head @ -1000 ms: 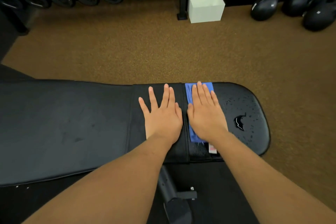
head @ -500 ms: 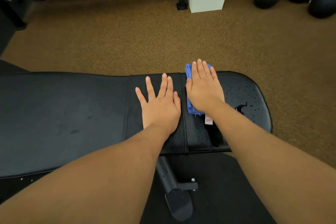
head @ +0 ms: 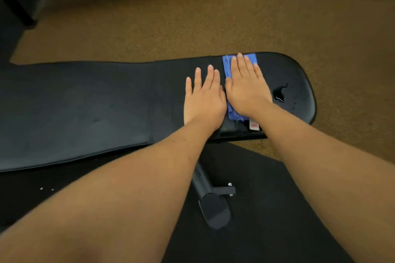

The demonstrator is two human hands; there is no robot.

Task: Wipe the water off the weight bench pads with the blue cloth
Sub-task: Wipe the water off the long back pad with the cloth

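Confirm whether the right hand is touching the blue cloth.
Touching. The head view shows the right hand lying flat on the blue cloth, with cloth showing at both ends of the hand.

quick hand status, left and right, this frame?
Left hand: open, fingers straight, flat on the bench pad, holding nothing.
Right hand: open, fingers straight, pressing the blue cloth flat on the pad.

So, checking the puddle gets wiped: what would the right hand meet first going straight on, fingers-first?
The right hand meets the far edge of the seat pad, then floor; the puddle sits to its right, likely missed.
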